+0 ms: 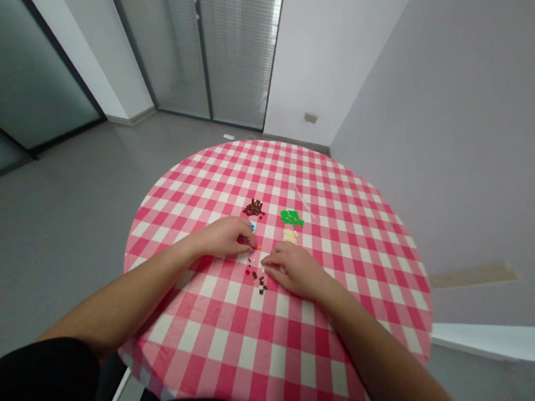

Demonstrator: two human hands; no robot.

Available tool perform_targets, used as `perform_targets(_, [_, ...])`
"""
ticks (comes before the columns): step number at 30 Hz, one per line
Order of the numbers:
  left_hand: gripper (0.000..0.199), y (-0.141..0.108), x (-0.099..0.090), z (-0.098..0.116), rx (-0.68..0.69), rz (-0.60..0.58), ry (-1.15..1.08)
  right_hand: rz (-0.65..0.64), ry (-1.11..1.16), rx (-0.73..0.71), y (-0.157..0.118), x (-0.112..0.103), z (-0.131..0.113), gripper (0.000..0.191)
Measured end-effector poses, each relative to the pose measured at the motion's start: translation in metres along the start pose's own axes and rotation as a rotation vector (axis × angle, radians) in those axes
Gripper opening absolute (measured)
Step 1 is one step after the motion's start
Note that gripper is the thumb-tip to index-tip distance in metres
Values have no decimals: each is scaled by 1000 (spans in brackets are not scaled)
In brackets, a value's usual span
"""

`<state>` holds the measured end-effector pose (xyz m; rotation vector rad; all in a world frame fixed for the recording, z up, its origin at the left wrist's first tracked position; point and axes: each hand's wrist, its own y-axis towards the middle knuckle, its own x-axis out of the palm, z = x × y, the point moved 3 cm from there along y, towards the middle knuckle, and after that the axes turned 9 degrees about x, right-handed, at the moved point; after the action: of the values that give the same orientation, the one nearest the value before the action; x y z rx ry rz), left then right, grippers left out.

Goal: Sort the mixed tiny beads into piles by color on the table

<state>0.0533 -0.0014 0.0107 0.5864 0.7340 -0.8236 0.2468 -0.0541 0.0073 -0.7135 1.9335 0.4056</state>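
Note:
My left hand (228,236) rests on the checked tablecloth with its fingers curled together, beside a few blue pieces (252,226) it partly covers. Across from it, my right hand (298,271) is closed in a pinch, thumb near forefinger, low over the cloth. Whatever either hand holds is too small to make out. Between and just below the hands lie loose mixed small pieces (255,276), dark brown, red, white and yellow. Beyond the left hand is a heap of brown pieces (254,208). Past the right hand sit green pieces (292,218) and cream pieces (291,235).
A red-and-white checked tablecloth (219,345) covers the round table. Behind it are glass partitions (233,49) and a white wall with a socket (310,117). A small white object (228,137) lies on the grey floor beyond the far edge.

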Motion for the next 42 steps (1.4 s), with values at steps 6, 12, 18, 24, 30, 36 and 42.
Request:
perform_targets(6, [17,1,3,10,80,-110,-73,-33,-34,-10,1,3,-3,19])
perform_targets(12, [20,0,5,13,107,-148,-82,-27,-35,-28,2,2,-6,23])
perform_targets(18, [19,0,7,13,110,-165,-72,-3,10,-55,0,7,-15,18])
perform_targets(24, [14,0,-2,7,26,-36,-45,-23,-56,-58,1,17,-20,18])
perform_targets(30, [18,-7,-25,-28,-306,347,36,-26,20,-64,3,15,-23,12])
perform_targets(36, [22,-7,-27,-51,-417,351,93,-44,23,-72,3,15,-23,13])
perform_targets(42, [23,-4,-22,-57,-379,293,178,3,38,-61,0,11,-21,20])
